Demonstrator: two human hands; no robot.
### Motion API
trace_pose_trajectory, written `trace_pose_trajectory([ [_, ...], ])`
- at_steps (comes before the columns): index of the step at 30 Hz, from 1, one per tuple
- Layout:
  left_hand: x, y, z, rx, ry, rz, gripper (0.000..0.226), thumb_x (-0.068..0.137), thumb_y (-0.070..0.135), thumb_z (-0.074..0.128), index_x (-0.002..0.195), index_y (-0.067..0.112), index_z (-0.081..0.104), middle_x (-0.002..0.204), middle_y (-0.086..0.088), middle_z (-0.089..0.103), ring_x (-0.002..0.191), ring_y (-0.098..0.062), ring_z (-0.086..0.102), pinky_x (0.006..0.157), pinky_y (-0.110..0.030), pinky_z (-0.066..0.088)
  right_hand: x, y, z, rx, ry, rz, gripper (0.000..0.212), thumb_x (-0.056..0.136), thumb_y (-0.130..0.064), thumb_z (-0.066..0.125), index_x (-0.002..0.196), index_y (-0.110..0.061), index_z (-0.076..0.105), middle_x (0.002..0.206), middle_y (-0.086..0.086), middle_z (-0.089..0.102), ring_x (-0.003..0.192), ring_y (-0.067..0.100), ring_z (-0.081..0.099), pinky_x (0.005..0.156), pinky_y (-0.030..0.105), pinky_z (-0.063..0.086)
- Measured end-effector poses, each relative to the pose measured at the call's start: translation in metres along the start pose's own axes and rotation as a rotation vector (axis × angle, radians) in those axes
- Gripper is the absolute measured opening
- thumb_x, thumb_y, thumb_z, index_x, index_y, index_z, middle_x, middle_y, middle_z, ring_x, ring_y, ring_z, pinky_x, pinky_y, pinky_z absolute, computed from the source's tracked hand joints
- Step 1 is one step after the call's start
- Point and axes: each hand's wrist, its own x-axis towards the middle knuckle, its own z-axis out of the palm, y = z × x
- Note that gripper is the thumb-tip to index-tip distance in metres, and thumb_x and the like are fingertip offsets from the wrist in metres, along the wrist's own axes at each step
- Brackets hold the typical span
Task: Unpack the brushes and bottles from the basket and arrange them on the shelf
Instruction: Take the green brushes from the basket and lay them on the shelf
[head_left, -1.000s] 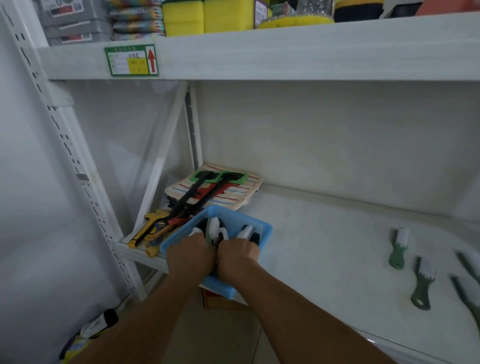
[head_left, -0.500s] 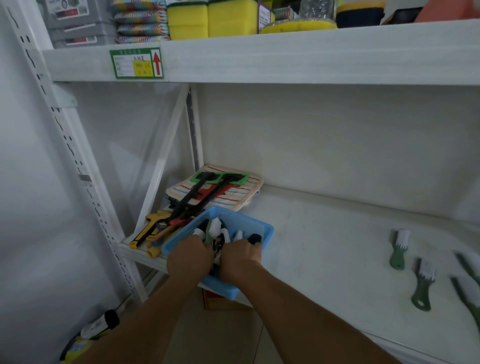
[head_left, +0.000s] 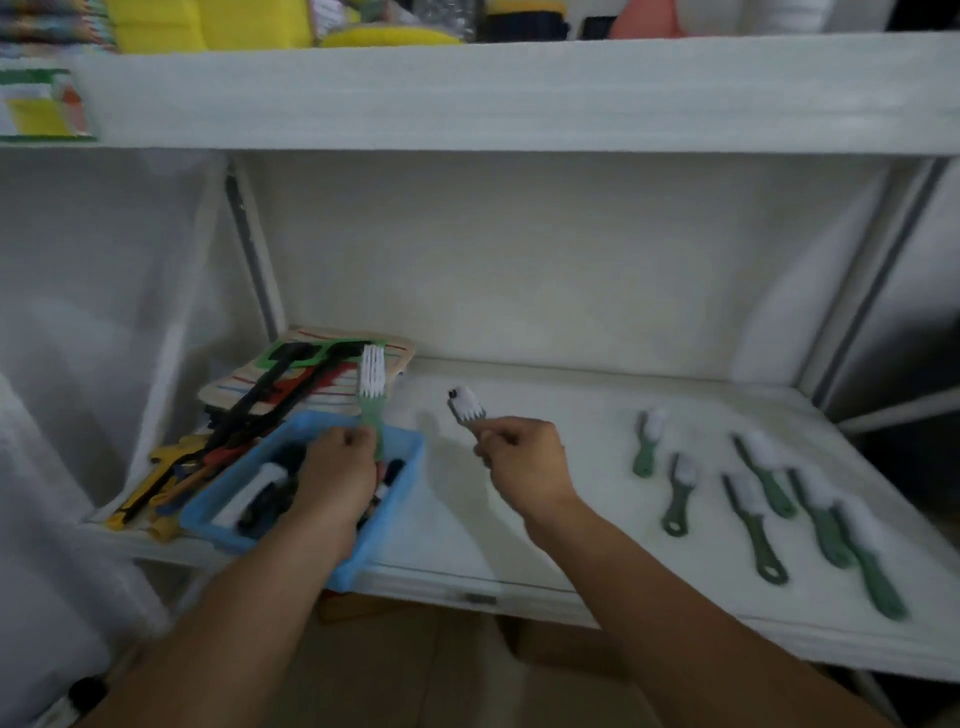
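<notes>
A blue basket (head_left: 410, 457) sits at the shelf's front left with dark and white items inside. Over it, my left hand (head_left: 337, 473) grips a light green brush (head_left: 372, 395) by its handle, white bristles pointing up. My right hand (head_left: 524, 460) is out of the basket, above the white shelf (head_left: 545, 415), shut on a second brush (head_left: 466, 405) whose white bristle head tilts up and left. Several green brushes with white bristles (head_left: 675, 493) lie in rows on the right part of the shelf.
A striped pad with black and green long-handled tools (head_left: 306, 374) lies behind the basket, with yellow and orange tools (head_left: 166, 473) to its left. The upper shelf (head_left: 519, 88) hangs overhead with yellow sponges. A slanted brace (head_left: 254, 260) stands at the left.
Both hands have come up out of the basket, each with a brush. The right hand has moved right over the shelf. The view has swung right, showing more laid-out brushes.
</notes>
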Motion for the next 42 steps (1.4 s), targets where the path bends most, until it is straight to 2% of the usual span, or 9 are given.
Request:
trace_pose_trajectory([
  [7, -0.080, -0.017, 0.158, -0.013, -0.422, -0.102, 0.024, 0.102, 0.020, 0.038, 0.086, 0.011, 0.055, 0.059, -0.007, 0.052, 0.039, -0.013, 0.033, 0.041, -0.020, 0.022, -0.022, 0.078, -0.208, 0.168, 0.341, 0.257, 0.021, 0.096, -0.005, 0.057, 0.114, -0.010, 0.067, 0.088, 0.014, 0.075, 0.038, 0.009, 0.041, 0.039, 0.021, 0.030],
  [14, -0.141, -0.041, 0.288, 0.071, -0.590, -0.184, 0.029, 0.101, 0.024, 0.032, 0.102, 0.010, 0.057, 0.063, -0.006, 0.045, 0.040, -0.013, 0.028, 0.042, -0.019, 0.020, -0.025, 0.148, -0.359, 0.072, 0.716, 0.344, 0.015, 0.090, -0.008, 0.064, 0.097, -0.002, 0.076, 0.068, 0.008, 0.061, 0.053, 0.019, 0.045, 0.050, 0.029, 0.035],
  [17, -0.143, -0.051, 0.313, 0.180, -0.520, -0.191, 0.030, 0.098, 0.021, 0.031, 0.098, 0.010, 0.059, 0.060, -0.009, 0.052, 0.043, -0.020, 0.046, 0.042, -0.024, 0.034, -0.011, 0.171, -0.388, 0.066, 0.804, 0.406, 0.016, 0.089, -0.012, 0.065, 0.101, -0.009, 0.075, 0.071, 0.007, 0.062, 0.055, 0.021, 0.048, 0.048, 0.030, 0.037],
  [19, -0.140, -0.058, 0.322, 0.303, -0.474, -0.183, 0.034, 0.094, 0.024, 0.030, 0.102, 0.010, 0.060, 0.076, -0.019, 0.065, 0.075, -0.038, 0.069, 0.064, -0.046, 0.057, -0.003, 0.181, -0.399, 0.005, 0.768, 0.433, 0.016, 0.091, -0.015, 0.064, 0.103, -0.010, 0.074, 0.074, 0.007, 0.062, 0.057, 0.022, 0.050, 0.051, 0.032, 0.041],
  [21, -0.135, -0.061, 0.324, 0.475, -0.492, -0.105, 0.042, 0.092, 0.033, 0.028, 0.115, 0.013, 0.056, 0.102, -0.018, 0.070, 0.103, -0.040, 0.066, 0.087, -0.054, 0.054, 0.004, 0.185, -0.405, -0.089, 0.701, 0.413, 0.019, 0.092, -0.013, 0.061, 0.105, -0.005, 0.072, 0.074, 0.007, 0.061, 0.061, 0.022, 0.053, 0.058, 0.034, 0.047],
  [26, -0.128, -0.044, 0.315, 0.921, -0.509, 0.235, 0.051, 0.097, 0.040, 0.028, 0.142, 0.016, 0.036, 0.127, -0.008, 0.061, 0.110, -0.029, 0.061, 0.091, -0.039, 0.050, 0.008, 0.189, -0.406, -0.418, 0.483, 0.467, 0.027, 0.092, -0.013, 0.059, 0.117, -0.007, 0.067, 0.095, 0.010, 0.070, 0.085, 0.028, 0.068, 0.082, 0.047, 0.059],
  [31, -0.130, -0.033, 0.281, 0.928, -0.508, 0.356, 0.036, 0.099, 0.041, 0.028, 0.116, 0.019, 0.050, 0.106, -0.003, 0.065, 0.091, -0.023, 0.063, 0.078, -0.037, 0.051, -0.009, 0.164, -0.391, -0.653, 0.485, 0.465, 0.042, 0.094, -0.016, 0.057, 0.137, -0.017, 0.055, 0.132, 0.018, 0.059, 0.110, 0.034, 0.062, 0.087, 0.044, 0.053],
  [35, -0.113, -0.025, 0.223, 0.850, -0.383, 0.420, 0.028, 0.099, 0.040, 0.031, 0.104, 0.022, 0.052, 0.094, 0.002, 0.064, 0.081, -0.018, 0.060, 0.071, -0.035, 0.050, -0.012, 0.133, -0.341, -0.723, 0.530, 0.222, 0.032, 0.094, -0.014, 0.055, 0.124, -0.019, 0.065, 0.126, 0.012, 0.064, 0.098, 0.029, 0.067, 0.083, 0.043, 0.056],
  [42, -0.025, -0.024, 0.074, 0.807, -0.087, 0.337, 0.023, 0.097, 0.034, 0.036, 0.090, 0.022, 0.055, 0.084, 0.000, 0.061, 0.075, -0.023, 0.058, 0.064, -0.036, 0.046, 0.006, 0.064, -0.177, -0.491, 0.210, -0.007, 0.019, 0.092, -0.013, 0.061, 0.104, -0.022, 0.072, 0.105, 0.001, 0.073, 0.075, 0.022, 0.071, 0.076, 0.038, 0.059],
])
